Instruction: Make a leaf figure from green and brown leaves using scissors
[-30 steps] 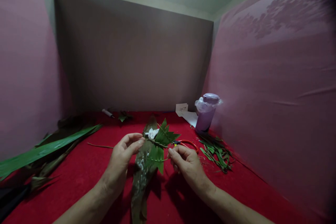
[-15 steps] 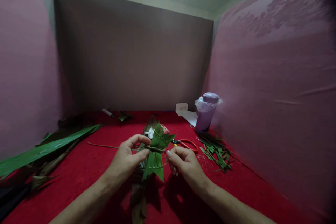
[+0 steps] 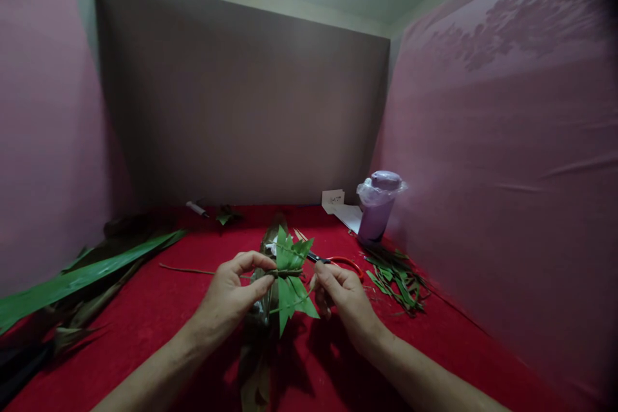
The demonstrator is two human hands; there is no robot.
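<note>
Between the thumb and forefinger of my left hand is a green leaf piece with jagged ends. Its pointed parts fan out above and below a brown stem bound across its middle. Thin lines like stitches cross the leaf. My right hand is just right of it, fingers curled in a pinch; a thin strand runs toward the fingertips, but what they hold is too small to make out. Red-handled scissors lie behind my right hand, partly hidden by it.
Leaf scraps and a purple bottle in clear plastic stand right, near white cards. Long green leaves lie left. A dry brown leaf runs under my hands on the red cloth. A tube lies far back.
The leaf piece has turned, and its lower part now spreads further right. My right hand has shifted slightly up and right, away from the stem. My left hand keeps its pinch.
</note>
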